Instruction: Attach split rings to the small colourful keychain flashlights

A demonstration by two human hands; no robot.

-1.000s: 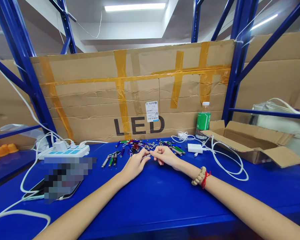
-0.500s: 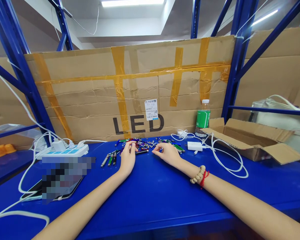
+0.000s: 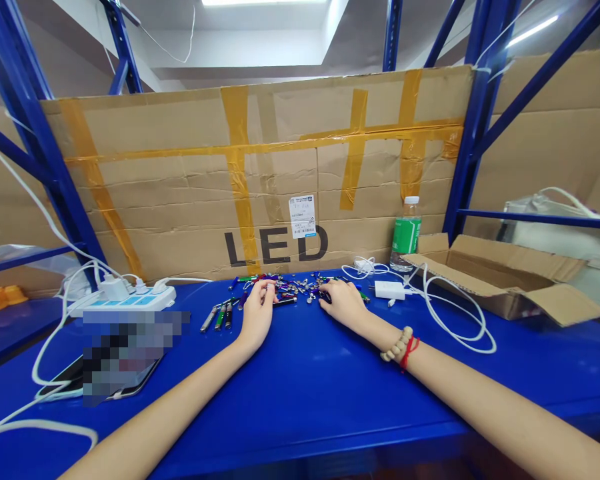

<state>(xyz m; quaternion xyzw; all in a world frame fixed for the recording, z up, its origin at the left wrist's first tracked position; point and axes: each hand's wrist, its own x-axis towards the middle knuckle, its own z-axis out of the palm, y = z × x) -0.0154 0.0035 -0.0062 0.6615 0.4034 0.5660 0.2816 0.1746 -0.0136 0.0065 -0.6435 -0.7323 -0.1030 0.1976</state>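
Note:
My left hand (image 3: 257, 312) is on its side at the near left of a pile of small metal clasps and coloured tubes (image 3: 300, 285). Its fingers are curled round a slim black tube (image 3: 286, 302) with a metal end, which sticks out to the right; the grip itself is partly hidden. At the pile's right side is my right hand (image 3: 345, 303), palm down, thumb and forefinger apart and bent down at the small parts. Its other fingers are hidden. Left of my left hand, slim tubes in silver, green and black (image 3: 221, 316) lie side by side.
A white power strip (image 3: 125, 300) with cables and a blurred flat device (image 3: 125, 363) are at left. White cables with a charger (image 3: 390, 290), a green-labelled bottle (image 3: 406, 235) and an open cardboard box (image 3: 505, 270) are at right. A large cardboard panel (image 3: 200, 200) stands behind.
My hands were together over a small item, then parted. My left hand moved left with the black tube; my right hand moved right and onto the pile, its fingers now bent down there.

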